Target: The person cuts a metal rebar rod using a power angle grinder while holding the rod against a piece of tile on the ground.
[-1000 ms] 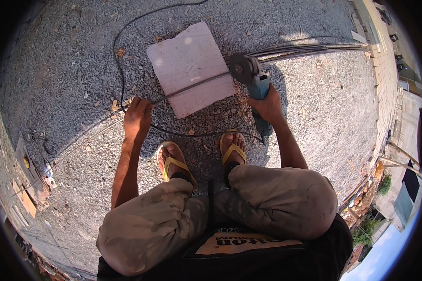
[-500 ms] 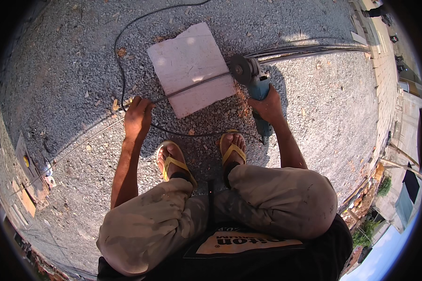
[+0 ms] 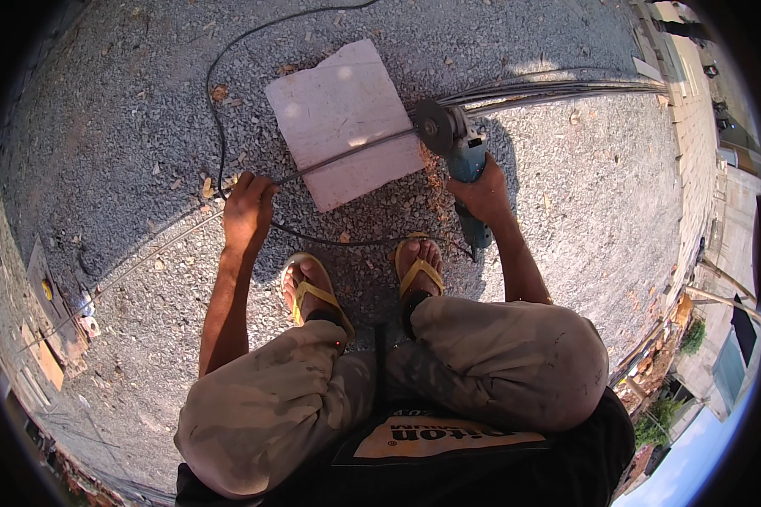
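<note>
I squat on gravel in yellow flip-flops. My right hand (image 3: 484,196) grips the body of a blue angle grinder (image 3: 463,162), whose disc (image 3: 434,127) sits at the right edge of a pale square slab (image 3: 343,122). A thin steel rod (image 3: 344,157) lies across that slab. My left hand (image 3: 248,207) is closed on the rod's left part, just off the slab's left corner. A black power cord (image 3: 220,144) loops around the slab and runs back past my feet to the grinder.
A bundle of long steel rods (image 3: 558,89) stretches away to the right behind the grinder. Gravel ground (image 3: 127,127) surrounds the slab. Bricks and debris (image 3: 46,338) lie at the left rim; buildings and a wall (image 3: 693,101) stand on the right.
The grinder disc has shifted slightly along the slab's right edge. My left hand has stayed on the rod.
</note>
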`<state>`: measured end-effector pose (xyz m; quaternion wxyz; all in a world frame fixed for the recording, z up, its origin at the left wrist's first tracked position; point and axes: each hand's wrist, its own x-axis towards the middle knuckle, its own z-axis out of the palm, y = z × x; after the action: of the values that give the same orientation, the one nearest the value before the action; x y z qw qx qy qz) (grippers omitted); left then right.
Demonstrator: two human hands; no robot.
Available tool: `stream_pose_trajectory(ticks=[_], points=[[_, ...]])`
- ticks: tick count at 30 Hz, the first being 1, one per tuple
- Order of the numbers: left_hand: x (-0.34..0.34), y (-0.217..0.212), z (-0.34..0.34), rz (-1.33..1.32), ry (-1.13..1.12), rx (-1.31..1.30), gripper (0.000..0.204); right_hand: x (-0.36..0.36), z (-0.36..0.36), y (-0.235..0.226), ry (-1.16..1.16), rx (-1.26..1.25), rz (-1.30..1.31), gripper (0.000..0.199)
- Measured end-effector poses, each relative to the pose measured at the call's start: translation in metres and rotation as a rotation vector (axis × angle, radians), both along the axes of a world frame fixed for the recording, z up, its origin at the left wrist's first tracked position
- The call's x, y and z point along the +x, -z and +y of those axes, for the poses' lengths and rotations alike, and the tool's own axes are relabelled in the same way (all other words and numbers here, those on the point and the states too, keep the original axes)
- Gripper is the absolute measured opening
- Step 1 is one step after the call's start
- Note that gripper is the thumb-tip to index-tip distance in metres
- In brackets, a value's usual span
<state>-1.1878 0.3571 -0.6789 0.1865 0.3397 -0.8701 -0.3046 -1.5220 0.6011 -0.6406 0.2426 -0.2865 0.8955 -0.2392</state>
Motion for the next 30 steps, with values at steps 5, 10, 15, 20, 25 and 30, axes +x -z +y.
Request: stream_pose_trajectory(ticks=[5,10,15,20,25,30], points=[[0.003,-0.004,-0.001,-0.006,-0.008,0.012,0.003,0.004,-0.002,-0.008,-0.003,-0.037,-0.005,0.070],[0.003,-0.005,-0.001,-0.019,-0.010,0.037,0.002,0.005,0.001,-0.010,-0.008,-0.035,-0.008,0.069],[0.007,-0.003,-0.001,-0.042,-0.021,0.053,0.003,0.008,0.001,-0.006,-0.046,-0.082,-0.006,0.070],[0.000,-0.001,-0.002,-0.055,-0.023,0.070,0.004,0.004,0.005,-0.020,-0.021,0.006,0.038,0.071],[0.006,0.000,-0.002,-0.061,-0.033,0.068,0.005,0.007,0.000,-0.014,-0.022,0.039,0.041,0.076],[0.001,0.004,-0.003,-0.037,-0.010,0.042,0.005,-0.002,0.003,-0.015,-0.033,0.045,0.046,0.080]])
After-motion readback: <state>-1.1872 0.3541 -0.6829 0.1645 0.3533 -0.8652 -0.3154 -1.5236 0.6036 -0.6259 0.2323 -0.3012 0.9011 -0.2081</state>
